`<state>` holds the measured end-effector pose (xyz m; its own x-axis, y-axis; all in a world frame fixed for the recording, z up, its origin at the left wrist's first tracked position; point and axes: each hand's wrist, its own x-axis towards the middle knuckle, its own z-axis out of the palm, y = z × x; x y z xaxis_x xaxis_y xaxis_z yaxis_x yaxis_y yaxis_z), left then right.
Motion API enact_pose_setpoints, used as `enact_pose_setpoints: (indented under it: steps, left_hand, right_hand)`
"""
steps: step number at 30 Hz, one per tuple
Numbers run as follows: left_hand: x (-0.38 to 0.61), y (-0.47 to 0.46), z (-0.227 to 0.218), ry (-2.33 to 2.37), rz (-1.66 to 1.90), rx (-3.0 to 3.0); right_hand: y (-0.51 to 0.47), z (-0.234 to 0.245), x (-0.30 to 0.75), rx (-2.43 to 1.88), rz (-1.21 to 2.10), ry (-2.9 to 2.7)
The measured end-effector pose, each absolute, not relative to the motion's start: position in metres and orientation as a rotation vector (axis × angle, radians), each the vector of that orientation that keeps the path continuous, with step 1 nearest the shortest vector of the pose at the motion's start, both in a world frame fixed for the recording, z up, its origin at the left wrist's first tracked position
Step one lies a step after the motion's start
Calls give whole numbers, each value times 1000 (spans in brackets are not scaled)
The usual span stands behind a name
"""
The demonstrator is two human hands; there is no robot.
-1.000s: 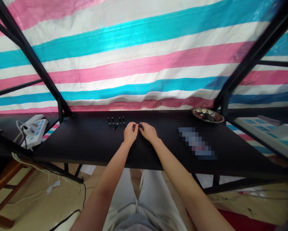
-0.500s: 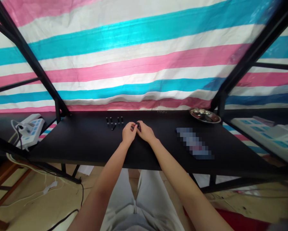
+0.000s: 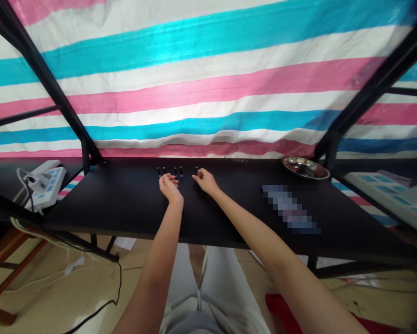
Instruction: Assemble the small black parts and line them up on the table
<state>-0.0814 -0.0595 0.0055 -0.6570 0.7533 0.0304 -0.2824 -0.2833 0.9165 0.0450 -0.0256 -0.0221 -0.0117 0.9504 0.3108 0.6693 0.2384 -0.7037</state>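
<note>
Several small black tubes (image 3: 181, 172) with pale tips are lined up on the black table, left of centre. My left hand (image 3: 169, 187) is over the near side of this row, its fingers stretched out and slightly apart; nothing shows in its grip. It covers the lower parts of some tubes and the spot where a loose tube lay. To the right, my right hand (image 3: 206, 182) is closed, thumb and fingertips together round another small black tube (image 3: 196, 168). Only that tube's tip shows above the fingers.
Tiny pale pieces (image 3: 239, 161) lie along the table's back edge. A round shiny metal plate (image 3: 305, 168) sits at the back right, with a pixelated blue item (image 3: 290, 208) in front of it. Black frame bars (image 3: 60, 97) slant up at both sides before a striped sheet (image 3: 201, 97).
My hands, together before, have moved apart. The left went left to the row of tubes and opened its fingers; the right stays near the middle with a tube. The view shifted slightly.
</note>
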Motion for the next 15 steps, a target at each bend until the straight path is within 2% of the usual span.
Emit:
enact_pose_setpoints:
  steps: [15]
  left_hand:
    - [-86, -57, 9, 1107, 2007, 429]
  right_hand:
    - [15, -10, 27, -1756, 501, -2011]
